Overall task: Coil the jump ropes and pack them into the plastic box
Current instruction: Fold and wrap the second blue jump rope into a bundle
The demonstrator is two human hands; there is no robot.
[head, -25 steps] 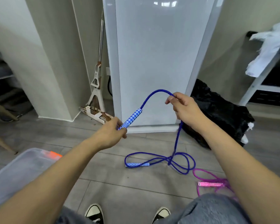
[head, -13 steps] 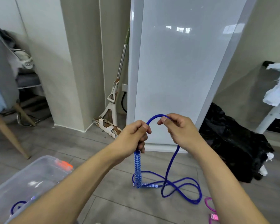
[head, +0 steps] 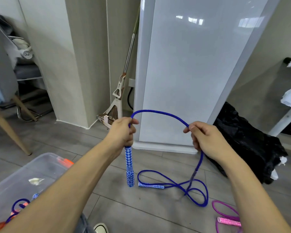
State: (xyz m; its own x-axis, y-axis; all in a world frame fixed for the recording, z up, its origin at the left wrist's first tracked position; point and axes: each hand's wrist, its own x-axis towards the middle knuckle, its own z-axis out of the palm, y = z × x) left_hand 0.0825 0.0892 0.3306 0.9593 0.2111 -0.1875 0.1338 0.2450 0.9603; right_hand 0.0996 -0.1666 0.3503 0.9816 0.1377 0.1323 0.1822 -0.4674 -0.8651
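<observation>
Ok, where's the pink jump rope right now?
Head view, bottom right: the pink jump rope lies on the floor, right of the blue jump rope.

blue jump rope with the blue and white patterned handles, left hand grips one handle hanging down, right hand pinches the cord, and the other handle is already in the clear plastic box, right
Not quite. In the head view the other blue and white patterned handle lies on the grey floor, not in the clear plastic box. The rest holds: the left hand grips the hanging handle, and the right hand pinches the blue cord.
</observation>
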